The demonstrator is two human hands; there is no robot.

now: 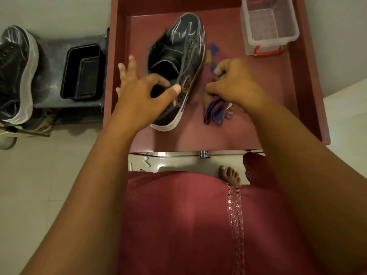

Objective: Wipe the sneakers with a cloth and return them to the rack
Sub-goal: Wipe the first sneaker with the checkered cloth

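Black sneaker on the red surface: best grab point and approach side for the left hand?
Take the sneaker at the heel collar, from above on the near side. It sits upright on its sole with the opening facing up, so fingers can hook inside the rim. The left hand is already over it; the right hand grips the cloth.

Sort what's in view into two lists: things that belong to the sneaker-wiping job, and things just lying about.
Belongs to the job:
- black sneaker on the maroon tabletop
- blue cloth, gripped by the right hand
- left hand, open at the sneaker's heel
- second sneaker on the dark rack

Just lying about:
- clear plastic box
- black tub
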